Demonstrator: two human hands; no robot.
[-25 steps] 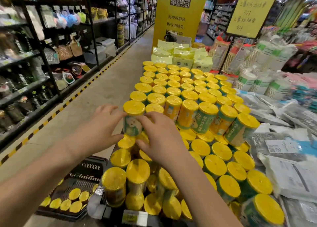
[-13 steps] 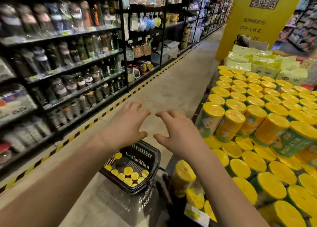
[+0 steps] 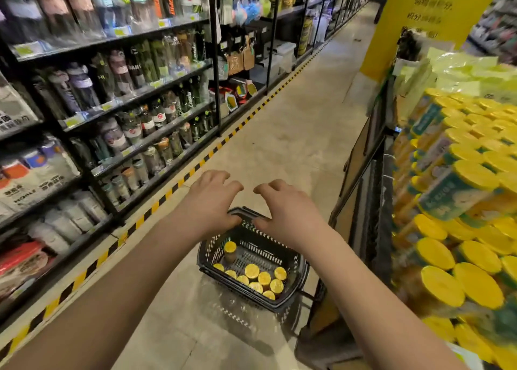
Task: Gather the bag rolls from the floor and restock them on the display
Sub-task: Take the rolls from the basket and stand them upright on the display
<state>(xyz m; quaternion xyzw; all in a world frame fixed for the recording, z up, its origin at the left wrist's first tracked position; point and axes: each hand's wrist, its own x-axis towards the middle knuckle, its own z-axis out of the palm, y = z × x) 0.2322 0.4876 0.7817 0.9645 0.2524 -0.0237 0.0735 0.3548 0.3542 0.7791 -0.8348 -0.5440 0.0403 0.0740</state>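
My left hand (image 3: pixel 212 201) and right hand (image 3: pixel 285 214) side by side, fingers spread, gripping nothing, black basket (image 3: pixel 208 253) on the floor (image 3: pixel 293 134) just beneath, yellow-capped bag rolls (image 3: pixel 264 277) inside, display (image 3: pixel 384 215) right.

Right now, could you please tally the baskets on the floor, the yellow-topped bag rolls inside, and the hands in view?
Basket: 1
Bag rolls in the basket: 10
Hands: 2, the left hand and the right hand, both holding nothing
Total: 13
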